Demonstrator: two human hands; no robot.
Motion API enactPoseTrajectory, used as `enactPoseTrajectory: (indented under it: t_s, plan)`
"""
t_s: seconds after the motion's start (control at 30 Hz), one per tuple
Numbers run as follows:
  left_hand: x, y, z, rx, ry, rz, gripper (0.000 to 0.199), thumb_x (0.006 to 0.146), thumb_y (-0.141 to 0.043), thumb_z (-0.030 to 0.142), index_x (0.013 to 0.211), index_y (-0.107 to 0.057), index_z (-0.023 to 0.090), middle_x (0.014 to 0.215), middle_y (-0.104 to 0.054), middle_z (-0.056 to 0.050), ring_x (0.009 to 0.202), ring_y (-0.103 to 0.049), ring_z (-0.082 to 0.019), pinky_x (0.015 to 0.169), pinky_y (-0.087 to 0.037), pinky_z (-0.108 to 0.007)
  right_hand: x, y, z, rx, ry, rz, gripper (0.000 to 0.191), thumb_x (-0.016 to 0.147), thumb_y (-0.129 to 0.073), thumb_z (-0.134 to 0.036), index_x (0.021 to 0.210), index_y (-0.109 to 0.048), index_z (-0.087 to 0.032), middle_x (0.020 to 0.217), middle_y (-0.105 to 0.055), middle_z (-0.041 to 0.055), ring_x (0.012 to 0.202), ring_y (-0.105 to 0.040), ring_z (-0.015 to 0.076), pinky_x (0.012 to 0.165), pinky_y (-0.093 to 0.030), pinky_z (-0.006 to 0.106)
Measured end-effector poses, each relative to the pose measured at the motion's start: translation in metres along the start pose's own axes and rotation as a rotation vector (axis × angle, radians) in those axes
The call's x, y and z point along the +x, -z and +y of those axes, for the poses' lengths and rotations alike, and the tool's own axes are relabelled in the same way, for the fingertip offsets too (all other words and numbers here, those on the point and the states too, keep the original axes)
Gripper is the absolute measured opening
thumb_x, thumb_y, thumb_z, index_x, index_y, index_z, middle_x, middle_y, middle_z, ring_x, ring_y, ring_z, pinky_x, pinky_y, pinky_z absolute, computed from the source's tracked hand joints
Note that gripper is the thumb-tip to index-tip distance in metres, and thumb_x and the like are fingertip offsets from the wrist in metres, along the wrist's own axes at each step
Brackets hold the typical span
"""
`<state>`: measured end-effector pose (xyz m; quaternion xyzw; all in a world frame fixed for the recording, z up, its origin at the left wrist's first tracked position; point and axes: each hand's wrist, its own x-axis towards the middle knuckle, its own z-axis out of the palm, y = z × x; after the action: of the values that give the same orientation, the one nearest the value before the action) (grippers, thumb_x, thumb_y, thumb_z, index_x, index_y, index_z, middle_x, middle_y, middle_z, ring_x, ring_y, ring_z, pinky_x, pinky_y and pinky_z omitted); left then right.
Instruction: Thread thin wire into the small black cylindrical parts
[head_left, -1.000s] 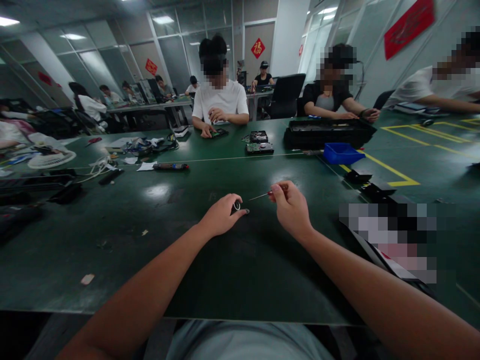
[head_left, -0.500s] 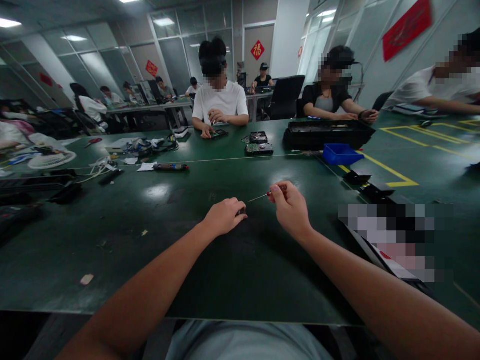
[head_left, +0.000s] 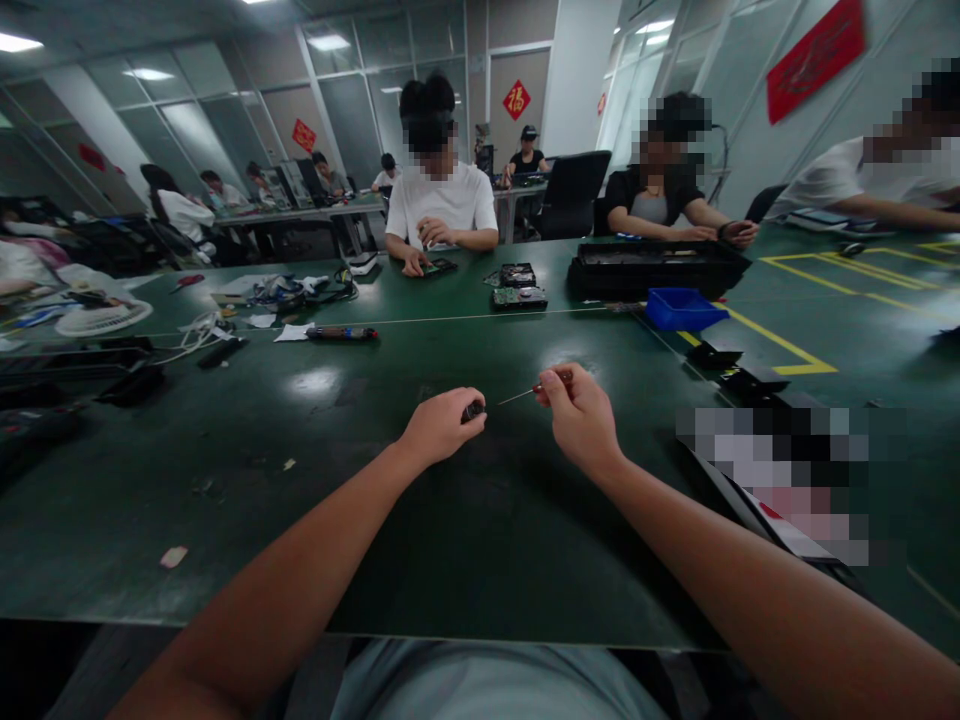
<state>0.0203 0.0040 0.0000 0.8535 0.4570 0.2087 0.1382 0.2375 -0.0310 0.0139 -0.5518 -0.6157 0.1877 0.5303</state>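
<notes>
Pinched between the thumb and fingers of my left hand (head_left: pixel 442 425) is a small dark round part (head_left: pixel 472 411); its exact kind is too small to make out. My right hand (head_left: pixel 581 415) is closed around the reddish handle of a thin screwdriver (head_left: pixel 517 396). The metal shaft points left at the small part, and its tip is a short gap away from it. Both hands are above the green tabletop (head_left: pixel 517 540), fairly close together.
Farther back lie hard drives (head_left: pixel 520 298), a black tray (head_left: pixel 656 270) and a blue bin (head_left: pixel 682 309). A dark pen-shaped tool (head_left: pixel 341 334) and tangled cables (head_left: pixel 300 291) are at the left. Across the table a person in a white shirt (head_left: pixel 442 205) handles a flat device.
My left hand has turned and shifted slightly left, so more of the small dark part shows. The right hand and screwdriver have barely moved.
</notes>
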Motion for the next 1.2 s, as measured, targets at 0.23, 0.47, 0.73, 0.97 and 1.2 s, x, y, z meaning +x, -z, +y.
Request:
enactPoseTrajectory:
  t_s: [0.23, 0.47, 0.73, 0.97, 1.2]
  plan:
    - [0.003, 0.005, -0.018, -0.386, 0.152, 0.221, 0.024, 0.091, -0.054, 0.035, 0.1, -0.071, 0.021, 0.097, -0.07, -0.005, 0.083, -0.063, -0.018, 0.078, -0.049, -0.032, 0.001, -0.002, 0.001, 0.044, -0.028, -0.001, 0.023, 0.096, -0.05, -0.041, 0.089, -0.06, -0.021, 0.076, -0.069, 0.0038, 0.071, -0.064, 0.0192, 0.069, -0.047, 0.034]
    - [0.008, 0.018, -0.031, -0.949, 0.366, 0.348, 0.025, 0.077, -0.071, 0.039, 0.086, -0.063, 0.017, 0.075, -0.058, -0.001, 0.053, -0.045, -0.008, 0.047, -0.029, -0.021, 0.001, -0.002, 0.003, 0.033, -0.017, -0.022, 0.024, 0.097, -0.049, -0.041, 0.089, -0.06, -0.022, 0.075, -0.068, 0.0033, 0.071, -0.065, 0.0194, 0.069, -0.048, 0.034]
    - [-0.001, 0.07, -0.048, -1.219, 0.509, 0.557, 0.018, 0.081, -0.056, 0.027, 0.09, -0.063, 0.014, 0.072, -0.055, -0.001, 0.052, -0.047, -0.01, 0.046, -0.035, -0.021, 0.001, -0.002, 0.005, 0.052, -0.013, -0.04, 0.024, 0.097, -0.049, -0.042, 0.089, -0.06, -0.022, 0.076, -0.068, 0.003, 0.072, -0.065, 0.0195, 0.069, -0.048, 0.034]
    - [-0.036, 0.118, -0.082, -1.133, 0.704, 0.764, 0.01, 0.086, -0.048, 0.013, 0.085, -0.058, 0.012, 0.071, -0.055, -0.002, 0.056, -0.05, -0.011, 0.051, -0.039, -0.022, 0.001, -0.001, 0.003, 0.048, -0.019, -0.047, 0.024, 0.097, -0.049, -0.042, 0.089, -0.061, -0.022, 0.076, -0.069, 0.0033, 0.072, -0.065, 0.0194, 0.069, -0.048, 0.034]
    - [-0.093, 0.173, -0.119, -0.971, 0.813, 0.998, 0.014, 0.083, -0.043, 0.004, 0.078, -0.054, 0.013, 0.067, -0.054, 0.0, 0.059, -0.05, -0.01, 0.055, -0.041, -0.021, 0.001, -0.004, 0.005, 0.045, -0.031, -0.051, 0.025, 0.096, -0.049, -0.044, 0.088, -0.06, -0.022, 0.076, -0.07, 0.0037, 0.071, -0.066, 0.0199, 0.069, -0.049, 0.034]
